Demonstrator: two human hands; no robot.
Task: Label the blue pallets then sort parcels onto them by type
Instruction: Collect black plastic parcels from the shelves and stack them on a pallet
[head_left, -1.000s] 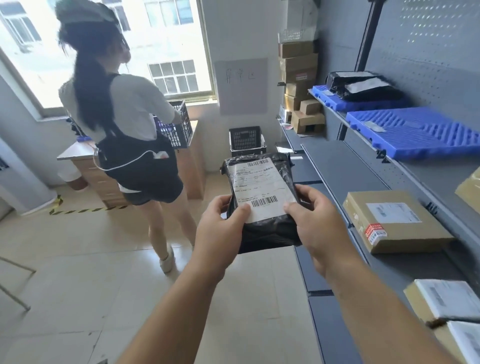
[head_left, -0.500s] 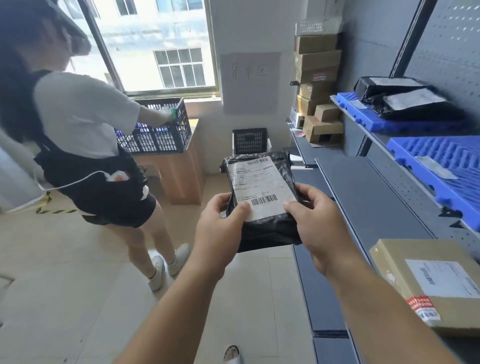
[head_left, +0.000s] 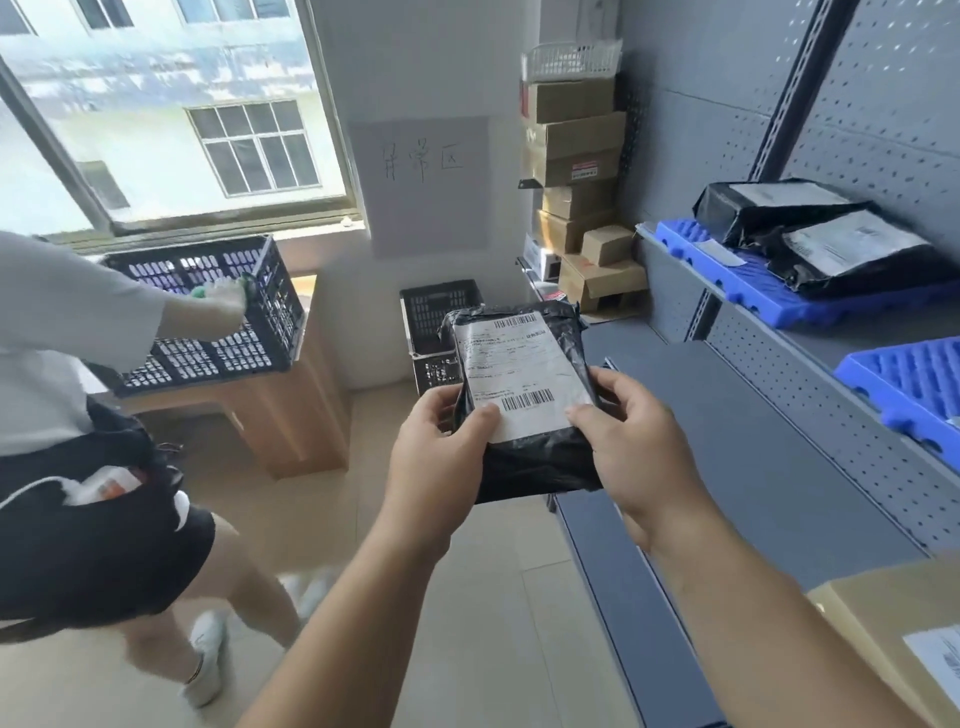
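Perforated grey shelving (head_left: 753, 467), crinkled black polybag (head_left: 519, 384).

Far wall, white paper sheet (head_left: 421, 187): three handwritten characters, read as 异常区. Centre, black parcel (head_left: 540, 467): white shipping label (head_left: 519, 384) with one barcode at its far edge and one at its near edge, print too fine to read. Red-and-white sticker (head_left: 587, 170) on the stacked cartons (head_left: 576, 132), labels on the bagged parcels (head_left: 852, 244) on the far blue pallet (head_left: 727, 280) and on the near right carton (head_left: 883, 623): all illegible.

Arms forward; left hand (head_left: 441, 457) and right hand (head_left: 634, 441) around parcel (head_left: 519, 364); thumbs uppermost
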